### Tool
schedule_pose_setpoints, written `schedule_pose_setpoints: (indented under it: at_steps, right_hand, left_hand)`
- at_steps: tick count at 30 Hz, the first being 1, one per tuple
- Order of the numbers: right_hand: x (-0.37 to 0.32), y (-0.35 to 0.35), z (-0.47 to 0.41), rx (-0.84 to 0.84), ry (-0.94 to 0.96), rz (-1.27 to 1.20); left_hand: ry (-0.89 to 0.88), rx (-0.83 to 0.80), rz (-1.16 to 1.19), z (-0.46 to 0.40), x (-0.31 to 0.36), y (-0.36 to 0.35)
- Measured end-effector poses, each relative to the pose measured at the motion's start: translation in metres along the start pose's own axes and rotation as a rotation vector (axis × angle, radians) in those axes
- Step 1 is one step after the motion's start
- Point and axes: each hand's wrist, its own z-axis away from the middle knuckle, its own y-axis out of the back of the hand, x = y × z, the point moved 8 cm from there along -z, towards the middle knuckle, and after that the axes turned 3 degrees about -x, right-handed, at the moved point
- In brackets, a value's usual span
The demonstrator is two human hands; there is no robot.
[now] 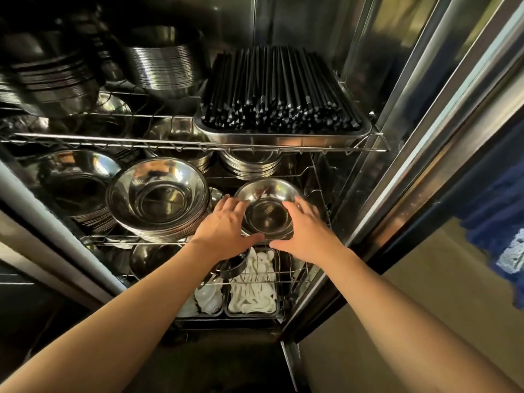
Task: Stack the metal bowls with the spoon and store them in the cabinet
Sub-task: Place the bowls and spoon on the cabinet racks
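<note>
A small stack of shiny metal bowls point(268, 214) sits on the right side of the middle wire shelf point(113, 241) inside the open steel cabinet. My left hand point(226, 225) cups the stack's left rim and my right hand point(304, 228) cups its right rim, thumbs at the front edge. Both hands touch the bowls. No spoon shows inside the top bowl.
A taller stack of wide bowls point(157, 199) stands just left of my hands. A tray of black chopsticks point(280, 103) fills the upper shelf's right side. White spoons in trays point(252, 293) lie on the bottom shelf. The steel door point(411, 137) stands open at right.
</note>
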Motion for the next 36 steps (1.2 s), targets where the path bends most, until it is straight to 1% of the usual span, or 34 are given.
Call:
schedule_pose_setpoints:
  at_steps: [4, 10, 22, 28, 36]
  right_hand:
    - [0.020, -0.008, -0.009, -0.060, -0.118, -0.008]
    - [0.031, -0.014, -0.014, -0.101, -0.161, -0.045]
    - [0.010, -0.019, -0.016, -0.131, -0.133, -0.045]
    - [0.000, -0.023, -0.017, -0.141, -0.127, -0.039]
    - [-0.008, -0.031, -0.020, -0.115, -0.135, -0.049]
  left_hand:
    - [-0.021, -0.043, 0.005, -0.008, 0.004, -0.010]
    - [0.020, -0.132, 0.030, -0.017, -0.002, -0.030]
    - [0.066, -0.127, 0.030, -0.011, -0.021, -0.034]
    - [0.046, -0.113, 0.024, -0.001, -0.023, -0.027]
    - [0.015, -0.032, 0.062, 0.011, -0.022, -0.016]
